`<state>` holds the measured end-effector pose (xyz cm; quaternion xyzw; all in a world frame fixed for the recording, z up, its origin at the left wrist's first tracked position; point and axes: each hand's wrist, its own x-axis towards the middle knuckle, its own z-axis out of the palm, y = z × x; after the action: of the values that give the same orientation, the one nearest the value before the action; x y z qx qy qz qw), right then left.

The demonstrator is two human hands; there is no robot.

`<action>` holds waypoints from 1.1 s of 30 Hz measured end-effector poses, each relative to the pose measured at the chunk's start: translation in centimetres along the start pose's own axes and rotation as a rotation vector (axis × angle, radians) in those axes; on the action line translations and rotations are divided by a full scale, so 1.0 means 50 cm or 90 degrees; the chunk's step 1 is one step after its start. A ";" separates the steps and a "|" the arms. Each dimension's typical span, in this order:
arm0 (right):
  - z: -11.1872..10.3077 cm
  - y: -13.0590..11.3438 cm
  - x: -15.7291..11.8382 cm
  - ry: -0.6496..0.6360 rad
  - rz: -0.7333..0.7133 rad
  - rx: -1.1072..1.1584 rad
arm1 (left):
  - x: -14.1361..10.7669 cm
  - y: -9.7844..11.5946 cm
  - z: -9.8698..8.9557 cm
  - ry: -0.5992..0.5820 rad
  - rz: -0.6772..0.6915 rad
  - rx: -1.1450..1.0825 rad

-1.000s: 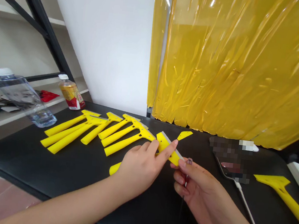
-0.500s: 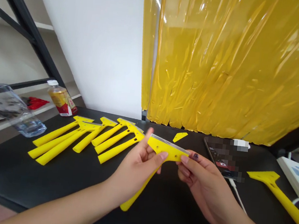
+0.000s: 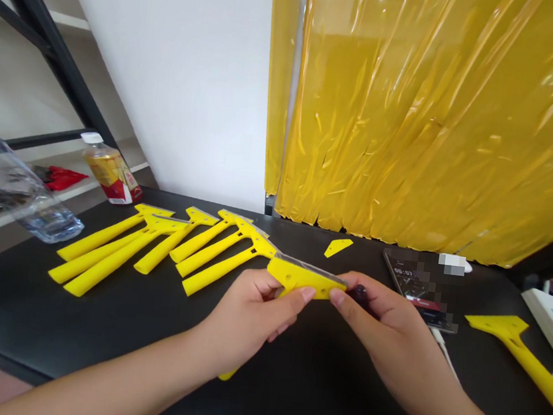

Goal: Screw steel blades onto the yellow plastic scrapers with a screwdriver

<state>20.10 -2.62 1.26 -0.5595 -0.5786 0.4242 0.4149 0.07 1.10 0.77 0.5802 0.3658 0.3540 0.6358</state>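
Shiny yellow plastic strip curtain (image 3: 407, 116) is hanging behind the black desk (image 3: 44, 321), beside a white wall (image 3: 171, 76). Toward the desk's far left edge, yellow T-shaped plastic scrapers (image 3: 110, 262) are lying side by side, while a black smartphone (image 3: 415, 283) is resting near the far right corner. I'm holding a yellow T-shaped scraper (image 3: 298, 278) over the desk's middle, its wide head between my hands. My left hand (image 3: 248, 317) is gripping it, thumb pressing the head, and my right hand (image 3: 379, 312) is pinching the head's right end between narrowly closed thumb and fingers.
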 end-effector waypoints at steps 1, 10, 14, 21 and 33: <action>-0.003 -0.003 0.000 0.015 -0.017 -0.029 | 0.000 0.002 -0.002 -0.006 -0.007 -0.010; -0.041 0.001 0.024 0.170 -0.244 -0.301 | 0.026 0.017 -0.046 0.032 -0.022 -0.160; -0.023 0.030 0.030 0.115 -0.210 -0.306 | 0.035 0.012 -0.053 0.023 -0.030 -0.193; 0.005 0.070 0.040 0.041 -0.300 -0.320 | 0.038 0.008 -0.052 0.021 -0.038 -0.209; -0.002 0.068 0.045 0.054 -0.277 -0.315 | 0.040 0.003 -0.059 0.028 -0.040 -0.205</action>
<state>21.13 -0.32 -1.94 -0.5240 -0.7522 0.1487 0.3707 -1.53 4.27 0.63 0.4509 0.3362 0.4005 0.7234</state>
